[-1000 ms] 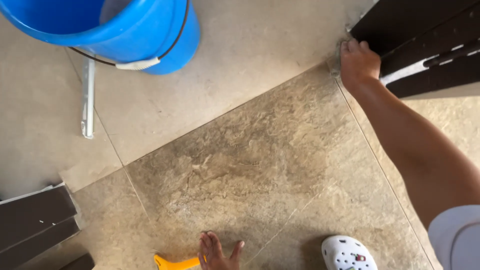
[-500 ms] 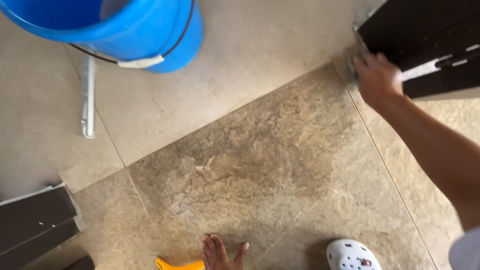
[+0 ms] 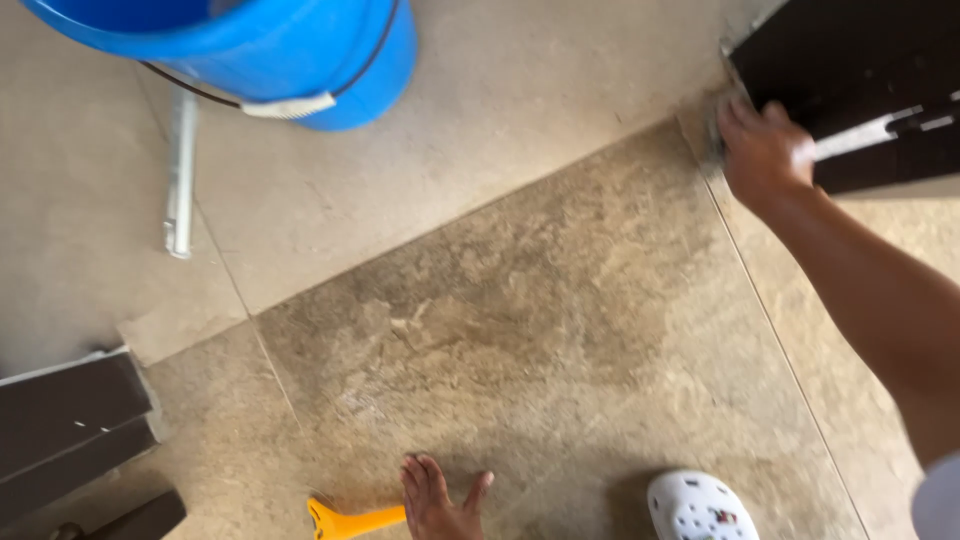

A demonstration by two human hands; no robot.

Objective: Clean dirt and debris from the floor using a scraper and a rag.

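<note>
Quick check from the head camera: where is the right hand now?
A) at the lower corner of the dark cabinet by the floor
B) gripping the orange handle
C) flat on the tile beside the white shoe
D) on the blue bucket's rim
A: the right hand presses against the lower corner of the dark cabinet, far from the blue bucket.

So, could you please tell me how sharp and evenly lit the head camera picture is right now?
Head view: the right hand by the dark panel is smeared with motion blur; the blue bucket and tiled floor look fairly sharp; light is soft and even, with a darker patch on the middle tile and faint shade near the left hand and white shoe.
</note>
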